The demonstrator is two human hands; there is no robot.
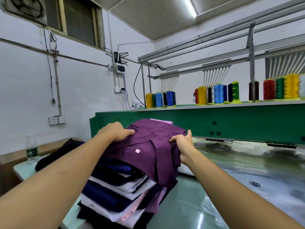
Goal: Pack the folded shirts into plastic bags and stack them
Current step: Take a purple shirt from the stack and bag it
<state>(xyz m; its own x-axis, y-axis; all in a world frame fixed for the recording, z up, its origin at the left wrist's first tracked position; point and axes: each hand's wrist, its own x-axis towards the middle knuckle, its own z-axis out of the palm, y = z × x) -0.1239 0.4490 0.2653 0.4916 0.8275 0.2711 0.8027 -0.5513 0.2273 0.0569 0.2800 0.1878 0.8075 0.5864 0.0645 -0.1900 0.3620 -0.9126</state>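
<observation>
A purple folded shirt [148, 146] with a small pale tag lies on top of a tall stack of folded shirts [118, 195] in navy, white and pink, at the middle of the view. My left hand [115, 132] grips the purple shirt near its collar on the left side, fingers curled into the cloth. My right hand [183, 142] pinches the shirt's right edge, thumb up. Clear plastic bags [247, 162] lie flat on the table to the right of the stack.
The stack stands on a pale green table [184, 204]. A green embroidery machine [198, 123] with several thread cones runs behind it. A water bottle [32, 149] and a dark garment [66, 149] sit at the left, beside a cardboard box.
</observation>
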